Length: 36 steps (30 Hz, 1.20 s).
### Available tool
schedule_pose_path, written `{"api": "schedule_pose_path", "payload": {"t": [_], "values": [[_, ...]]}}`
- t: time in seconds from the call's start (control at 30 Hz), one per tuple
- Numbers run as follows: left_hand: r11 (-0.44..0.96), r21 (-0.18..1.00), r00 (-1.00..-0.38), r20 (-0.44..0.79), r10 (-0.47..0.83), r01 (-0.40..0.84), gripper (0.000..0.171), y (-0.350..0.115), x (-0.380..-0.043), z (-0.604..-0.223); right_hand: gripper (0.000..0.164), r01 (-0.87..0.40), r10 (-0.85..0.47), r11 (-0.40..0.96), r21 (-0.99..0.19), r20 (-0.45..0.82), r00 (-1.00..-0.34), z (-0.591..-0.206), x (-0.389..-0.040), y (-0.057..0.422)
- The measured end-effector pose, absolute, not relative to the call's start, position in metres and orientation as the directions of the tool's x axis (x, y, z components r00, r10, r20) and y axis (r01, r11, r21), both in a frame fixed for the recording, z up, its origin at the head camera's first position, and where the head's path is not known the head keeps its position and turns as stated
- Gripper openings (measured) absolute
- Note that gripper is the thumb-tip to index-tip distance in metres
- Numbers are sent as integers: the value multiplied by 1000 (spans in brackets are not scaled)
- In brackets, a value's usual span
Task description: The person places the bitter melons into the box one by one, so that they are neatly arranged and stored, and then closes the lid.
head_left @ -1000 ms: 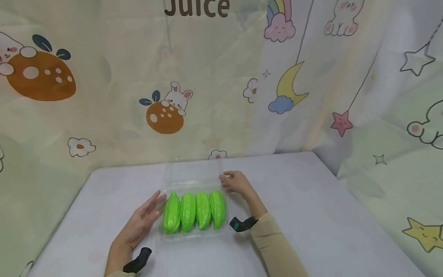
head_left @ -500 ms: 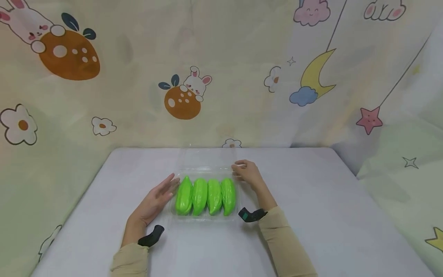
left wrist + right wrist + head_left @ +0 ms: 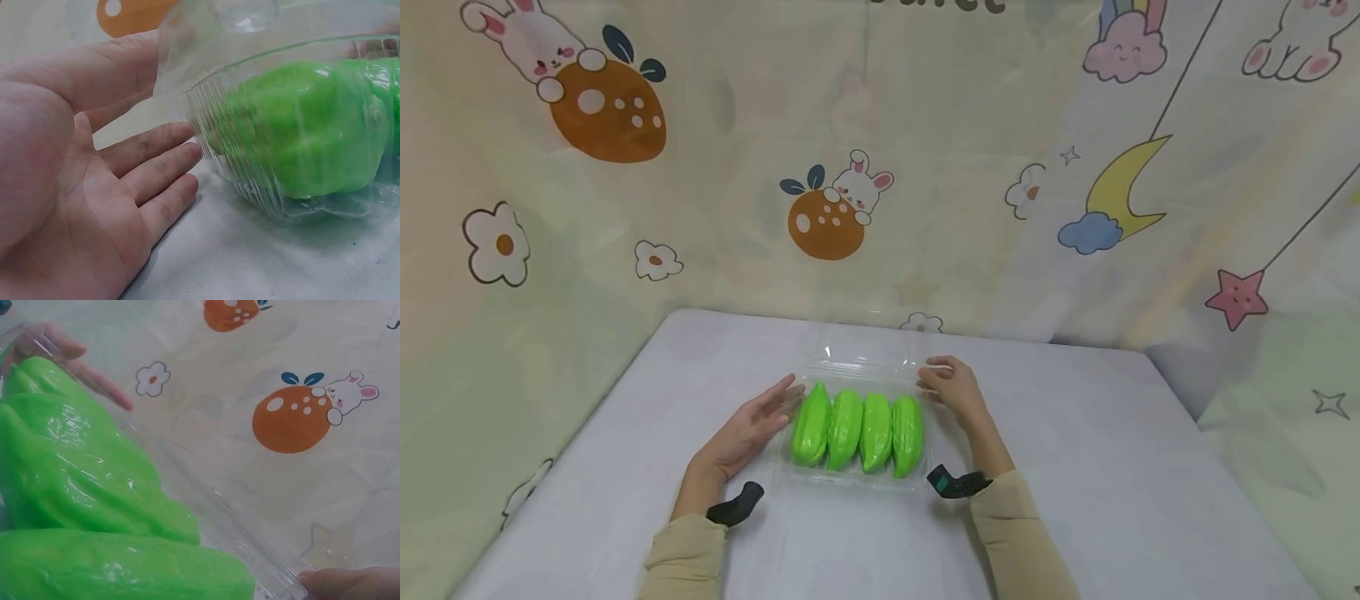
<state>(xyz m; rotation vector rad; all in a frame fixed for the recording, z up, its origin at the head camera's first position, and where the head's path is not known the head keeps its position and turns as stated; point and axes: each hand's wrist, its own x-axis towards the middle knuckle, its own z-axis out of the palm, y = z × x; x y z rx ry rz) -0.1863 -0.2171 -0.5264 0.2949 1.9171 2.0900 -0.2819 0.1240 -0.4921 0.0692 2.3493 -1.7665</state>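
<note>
A clear plastic hinged box (image 3: 853, 482) sits on the table, its transparent lid (image 3: 868, 346) raised at the back. Several glossy bright green, long vegetable-shaped pieces (image 3: 877, 433) lie side by side inside; their exact kind is unclear. My left hand (image 3: 747, 432) has its fingers extended, and the fingertips (image 3: 187, 153) meet the ribbed left wall in the left wrist view. At the back right corner, near the hinge, is my right hand (image 3: 957, 390). One digit of it (image 3: 350, 582) touches the clear rim in the right wrist view; its other fingers are hidden there.
A white-covered table (image 3: 1075, 467) extends on all sides of the box. Behind it hangs a pale cloth backdrop (image 3: 737, 208) printed with rabbits, oranges, flowers and stars. Black wrist-worn devices (image 3: 736, 504) sit on both forearms.
The head view has shifted, so the scene sits further right in the picture. Both hands keep about the same places at the box, and the green pieces stay put.
</note>
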Motion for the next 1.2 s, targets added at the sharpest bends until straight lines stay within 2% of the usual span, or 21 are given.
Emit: {"api": "schedule_pose_path", "payload": {"t": [0.17,0.5,0.8,1.2], "values": [[-96,992,-944,-42,328,-77,65,-216,-185,-529,43,136,-105,249,-959,-166,-980,-491,-280,125],[-113,992,-945,-20,328,-60,66,-218,-186,-530,30,62,-118,217,-974,-90,-989,-482,-282,126],[-94,994,-944,-14,329,-47,66,-216,-189,-524,29,35,-113,185,-982,-57,-992,-478,-287,127],[-101,994,-930,0,367,-40,67,-215,-190,-528,14,1,-114,208,-978,-26,-993,-485,-279,138]]}}
